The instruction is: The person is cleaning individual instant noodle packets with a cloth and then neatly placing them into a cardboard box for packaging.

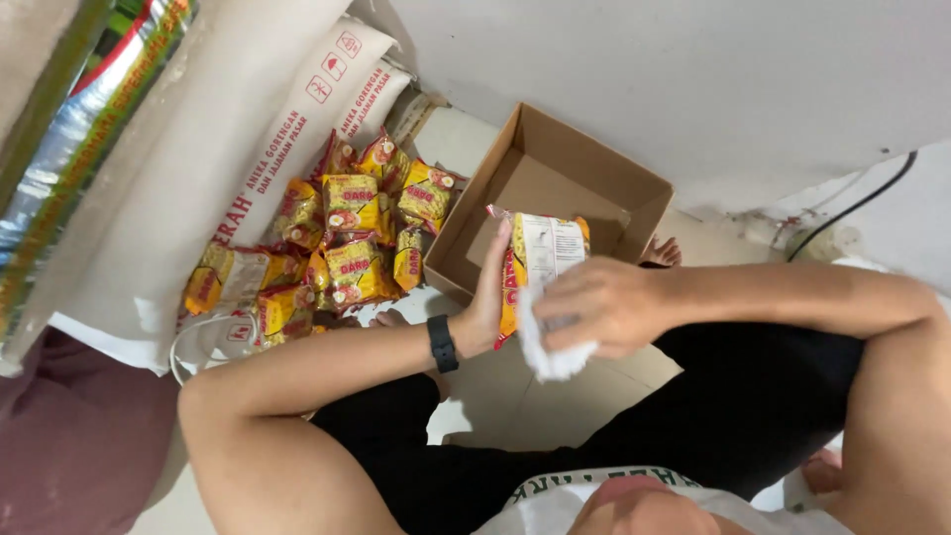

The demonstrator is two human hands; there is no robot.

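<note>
My left hand (pixel 488 297) holds a yellow and red snack packet (pixel 543 256) upright by its left edge, just in front of an open brown cardboard box (pixel 634 193). My right hand (pixel 594 307) presses a crumpled white cloth (pixel 551 357) against the packet's lower front. A black watch sits on my left wrist. The box looks empty inside. I sit on the floor with my knees raised on both sides.
A heap of several similar yellow and red packets (pixel 342 248) lies on the floor left of the box, against large white sacks (pixel 248 149). A black cable (pixel 857 203) runs along the white wall at the right. A dark maroon bag (pixel 69 446) fills the lower left.
</note>
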